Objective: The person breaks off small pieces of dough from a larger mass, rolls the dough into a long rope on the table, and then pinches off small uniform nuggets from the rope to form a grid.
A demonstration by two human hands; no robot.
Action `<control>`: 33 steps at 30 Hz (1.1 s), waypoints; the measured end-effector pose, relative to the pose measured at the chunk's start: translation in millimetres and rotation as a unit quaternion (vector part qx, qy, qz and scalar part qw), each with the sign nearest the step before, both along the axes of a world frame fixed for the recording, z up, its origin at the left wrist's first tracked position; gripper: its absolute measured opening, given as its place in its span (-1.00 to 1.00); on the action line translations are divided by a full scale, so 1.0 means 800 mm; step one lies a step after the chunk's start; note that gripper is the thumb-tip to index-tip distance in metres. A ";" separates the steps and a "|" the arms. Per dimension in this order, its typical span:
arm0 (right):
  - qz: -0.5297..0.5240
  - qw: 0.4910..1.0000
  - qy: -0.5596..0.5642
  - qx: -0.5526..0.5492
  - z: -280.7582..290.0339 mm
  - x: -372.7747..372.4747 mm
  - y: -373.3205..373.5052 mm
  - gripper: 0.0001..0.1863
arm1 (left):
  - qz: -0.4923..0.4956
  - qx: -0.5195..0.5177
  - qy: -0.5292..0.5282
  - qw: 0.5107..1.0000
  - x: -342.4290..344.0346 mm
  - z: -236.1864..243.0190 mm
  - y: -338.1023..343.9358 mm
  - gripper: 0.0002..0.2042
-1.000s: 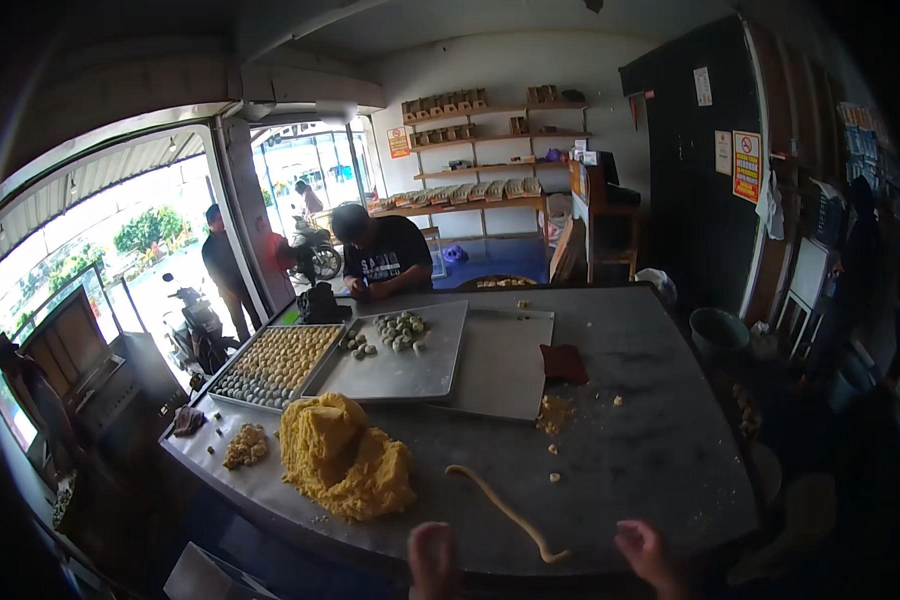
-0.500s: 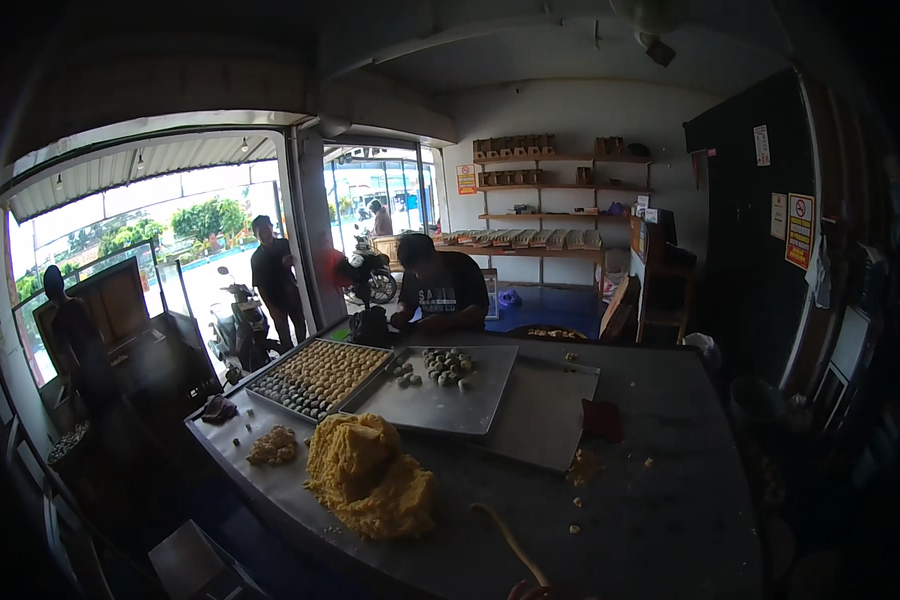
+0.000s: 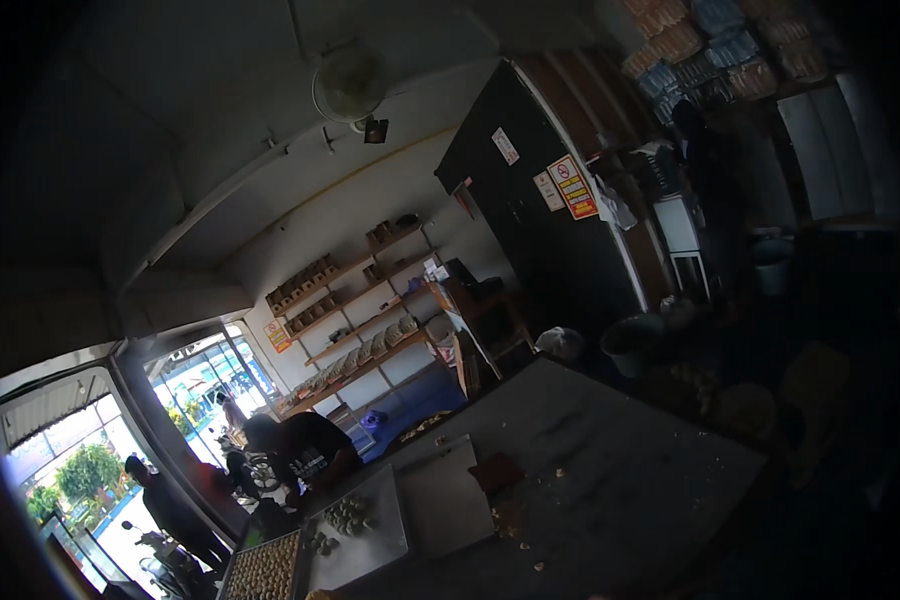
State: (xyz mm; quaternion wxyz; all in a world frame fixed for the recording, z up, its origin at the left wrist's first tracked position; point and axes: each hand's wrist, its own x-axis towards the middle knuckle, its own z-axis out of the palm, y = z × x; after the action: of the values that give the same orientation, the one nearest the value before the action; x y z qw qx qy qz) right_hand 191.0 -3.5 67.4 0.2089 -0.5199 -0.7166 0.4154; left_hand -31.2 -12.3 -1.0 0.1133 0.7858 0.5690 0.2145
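Neither of my hands shows in the head view. Ahead of me stretches a dark table [image 3: 600,440]. At its lower left, rows of small yellowish dough balls [image 3: 265,570] fill a tray cut off by the lower edge. Beside it, a metal tray [image 3: 380,545] carries a loose heap of greenish-grey balls [image 3: 348,515]. Another flat metal tray [image 3: 445,510] lies to the right, with a dark red cloth [image 3: 497,472] at its edge. Crumbs and small dough bits [image 3: 510,525] are scattered nearby.
Across the table a person in a dark shirt [image 3: 310,450] bends over the trays. Another person [image 3: 175,515] stands by a motorbike [image 3: 165,565] at the left opening. A dark figure [image 3: 705,170] is at the far right, near a large tub [image 3: 635,345]. Wall shelves [image 3: 360,310] hold packages.
My view has swung right and tilted, so the table sits lower. The large yellow dough mound, the dough strip and the fingers at the lower edge have nearly or wholly left the picture.
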 end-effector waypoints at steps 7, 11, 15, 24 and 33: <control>-0.026 0.979 0.103 0.174 -0.071 -0.031 0.023 -0.71 | -0.003 -0.016 -0.065 0.998 0.007 0.000 0.016 -0.67; -0.025 0.984 0.101 0.145 -0.056 -0.039 0.015 -0.65 | -0.006 -0.015 -0.124 0.992 0.003 -0.046 0.014 -0.69; -0.039 0.993 0.085 0.078 -0.050 -0.044 0.007 -0.65 | -0.012 0.031 -0.084 0.996 0.018 0.015 -0.008 -0.71; -0.007 0.973 0.093 0.213 -0.077 -0.035 0.021 -0.81 | -0.002 0.010 0.001 1.000 0.009 -0.001 -0.007 -0.67; -0.051 0.972 0.149 0.173 -0.100 -0.051 0.034 -0.85 | 0.019 0.079 -0.082 0.993 -0.001 0.002 -0.003 -0.84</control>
State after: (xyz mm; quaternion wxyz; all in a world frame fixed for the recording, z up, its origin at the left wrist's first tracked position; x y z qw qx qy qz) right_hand 150.4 24.0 -12.7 0.4207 -0.4443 -0.7108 0.3469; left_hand -32.1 -15.0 0.6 0.0935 0.7612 0.5536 0.3247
